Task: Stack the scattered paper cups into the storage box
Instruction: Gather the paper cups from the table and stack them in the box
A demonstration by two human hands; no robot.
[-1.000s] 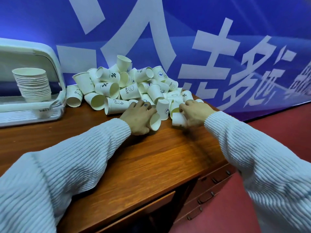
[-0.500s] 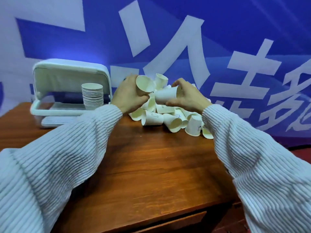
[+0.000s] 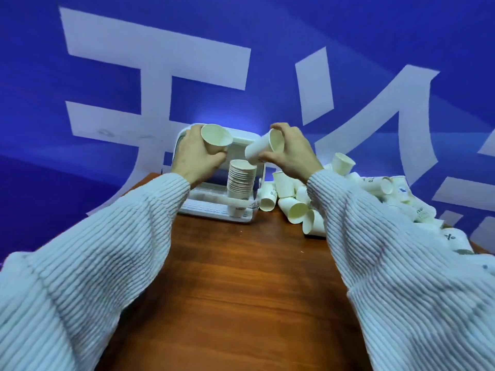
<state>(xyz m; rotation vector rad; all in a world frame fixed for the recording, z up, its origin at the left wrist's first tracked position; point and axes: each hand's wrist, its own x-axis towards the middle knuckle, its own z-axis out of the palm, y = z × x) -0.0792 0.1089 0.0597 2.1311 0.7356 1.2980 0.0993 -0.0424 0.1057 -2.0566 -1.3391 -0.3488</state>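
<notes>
A big blue wall [image 3: 401, 36] with huge white letters [image 3: 150, 76] stands behind. In front is a brown wooden table [image 3: 241, 290].

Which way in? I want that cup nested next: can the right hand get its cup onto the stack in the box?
Probably yes: the right hand holds its cup just above the stack, whose top is uncovered; the box lid stands open behind.

Box [image 3: 214, 207] partly hidden behind left hand [image 3: 195, 156] and its cup [image 3: 215, 137]. Foot of stack [image 3: 240, 180] blurred behind box's clear front wall; print there too small to read. Pile [image 3: 348, 194] right of box covered in part by right sleeve [image 3: 401, 263]. Tabletop [image 3: 246, 290] cut off below.
</notes>
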